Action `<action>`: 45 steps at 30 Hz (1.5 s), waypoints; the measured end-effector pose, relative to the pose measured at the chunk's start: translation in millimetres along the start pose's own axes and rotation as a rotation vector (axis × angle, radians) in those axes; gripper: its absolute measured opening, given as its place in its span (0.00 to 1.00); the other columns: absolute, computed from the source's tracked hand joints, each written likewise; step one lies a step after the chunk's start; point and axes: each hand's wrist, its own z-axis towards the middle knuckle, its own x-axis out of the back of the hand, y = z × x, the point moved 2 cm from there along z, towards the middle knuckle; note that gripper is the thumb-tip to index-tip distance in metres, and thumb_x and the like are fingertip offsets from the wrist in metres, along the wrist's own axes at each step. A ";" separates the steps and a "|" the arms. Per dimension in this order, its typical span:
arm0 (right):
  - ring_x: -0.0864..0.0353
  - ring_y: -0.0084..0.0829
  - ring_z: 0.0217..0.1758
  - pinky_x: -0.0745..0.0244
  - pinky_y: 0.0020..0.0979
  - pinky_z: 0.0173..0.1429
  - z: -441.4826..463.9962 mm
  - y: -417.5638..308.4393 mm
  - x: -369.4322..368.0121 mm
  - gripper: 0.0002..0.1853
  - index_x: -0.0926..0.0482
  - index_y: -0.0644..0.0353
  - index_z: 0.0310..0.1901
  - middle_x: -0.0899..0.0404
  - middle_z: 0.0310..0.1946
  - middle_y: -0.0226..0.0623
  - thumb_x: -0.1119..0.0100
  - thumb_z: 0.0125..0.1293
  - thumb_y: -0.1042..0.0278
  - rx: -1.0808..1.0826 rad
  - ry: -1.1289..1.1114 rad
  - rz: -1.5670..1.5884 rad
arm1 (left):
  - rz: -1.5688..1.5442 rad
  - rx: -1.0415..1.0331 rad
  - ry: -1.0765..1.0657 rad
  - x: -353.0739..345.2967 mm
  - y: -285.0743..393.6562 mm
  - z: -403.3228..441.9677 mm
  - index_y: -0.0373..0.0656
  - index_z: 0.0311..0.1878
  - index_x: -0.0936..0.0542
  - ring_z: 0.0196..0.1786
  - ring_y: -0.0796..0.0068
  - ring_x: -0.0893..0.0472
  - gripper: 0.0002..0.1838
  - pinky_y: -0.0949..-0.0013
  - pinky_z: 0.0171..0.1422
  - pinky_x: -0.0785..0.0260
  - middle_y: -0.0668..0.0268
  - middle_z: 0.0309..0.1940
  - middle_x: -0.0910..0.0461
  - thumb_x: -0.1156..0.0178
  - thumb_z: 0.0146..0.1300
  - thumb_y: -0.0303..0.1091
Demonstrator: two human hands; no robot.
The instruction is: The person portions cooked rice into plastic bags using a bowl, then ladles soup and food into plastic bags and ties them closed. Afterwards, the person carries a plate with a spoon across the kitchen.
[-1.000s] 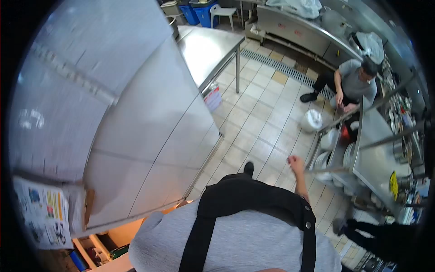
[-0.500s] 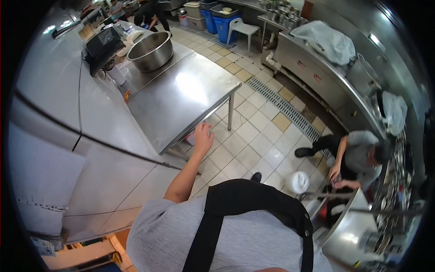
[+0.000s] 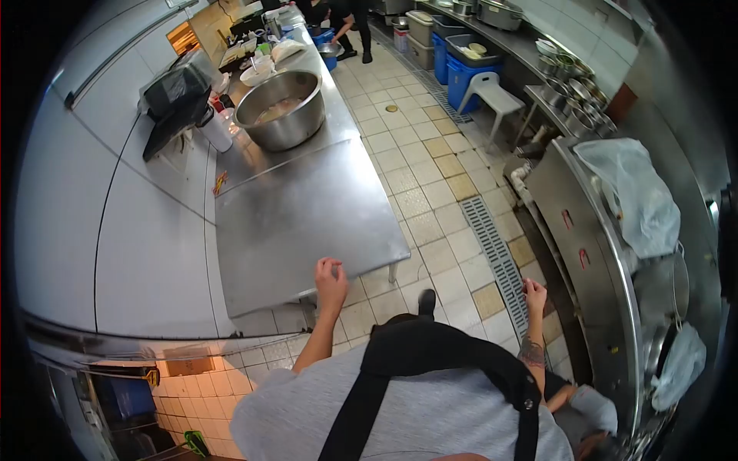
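Note:
In front of my chest, my left hand [image 3: 331, 283] hangs beside the near edge of a steel table [image 3: 300, 223], its fingers loosely curled and apart, with nothing in them. Further right, over the floor drain [image 3: 496, 253], my right hand [image 3: 535, 295] has its fingers bent inward; whether it holds anything is too small to tell. A large steel pot [image 3: 288, 127] with pale contents stands on the table beyond my left hand.
At the lower right a seated person [image 3: 588, 407] is close to my right arm. Along the right runs a steel counter [image 3: 588, 223] with plastic bags. A white stool [image 3: 492, 96] stands by blue bins [image 3: 461, 81]. Another person [image 3: 350, 23] bends at the far end.
The view has turned left and along the aisle, and the steel table and pot now show in full. My right hand has come back into view. The seated person has shifted to the lower right.

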 end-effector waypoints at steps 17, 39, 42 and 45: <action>0.23 0.31 0.20 0.29 0.35 0.28 312.1 18.8 -66.3 0.16 0.21 0.64 0.22 0.24 0.15 0.40 0.47 0.57 0.59 -0.329 -0.446 -0.679 | -0.372 -0.158 -0.330 -388.9 190.7 286.0 0.44 0.30 0.22 0.13 0.71 0.30 0.04 0.69 0.19 0.39 0.63 0.11 0.31 0.39 0.55 0.32; 0.25 0.24 0.21 0.31 0.29 0.28 839.6 -303.1 -634.5 0.10 0.17 0.62 0.31 0.22 0.18 0.37 0.42 0.57 0.65 0.353 -0.886 -0.468 | 0.035 0.323 0.249 -463.8 -2.0 704.2 0.37 0.27 0.25 0.22 0.69 0.28 0.04 0.68 0.28 0.36 0.61 0.21 0.28 0.42 0.54 0.27; 0.23 0.31 0.20 0.32 0.34 0.27 860.4 -300.6 -644.6 0.11 0.19 0.65 0.26 0.23 0.17 0.42 0.43 0.56 0.65 0.403 -0.872 -0.633 | 0.009 0.201 0.121 -492.7 -9.4 809.1 0.37 0.28 0.24 0.27 0.63 0.26 0.04 0.66 0.30 0.35 0.60 0.25 0.26 0.42 0.53 0.27; 0.23 0.31 0.20 0.33 0.34 0.27 901.0 -299.6 -669.1 0.11 0.20 0.64 0.25 0.23 0.16 0.42 0.43 0.56 0.64 0.363 -0.953 -0.779 | -0.013 -0.007 0.068 -508.2 -1.1 904.5 0.38 0.30 0.24 0.33 0.63 0.25 0.04 0.65 0.37 0.33 0.59 0.29 0.26 0.42 0.52 0.27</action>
